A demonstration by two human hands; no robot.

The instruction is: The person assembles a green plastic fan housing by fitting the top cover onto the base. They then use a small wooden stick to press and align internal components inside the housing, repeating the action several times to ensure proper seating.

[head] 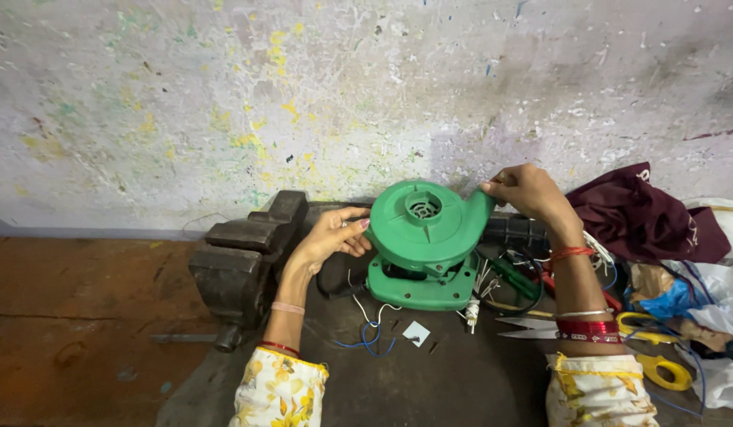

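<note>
Blue and white wires (372, 336) trail nearest the viewer, just in front of the green blower housing (424, 237), beside a small white square (416, 333). Yellow-handled scissors (619, 336) lie to its right. The housing stands on edge on the dark bench (461, 379), steadied from both sides: left hand (331, 237) curled against its left rim, right hand (527, 192) pinching the outlet edge, seemingly to keep it upright. An iron vise (244, 257) sits left of it; a maroon cloth (643, 217) right, the paint-flecked wall (303, 103) behind
</note>
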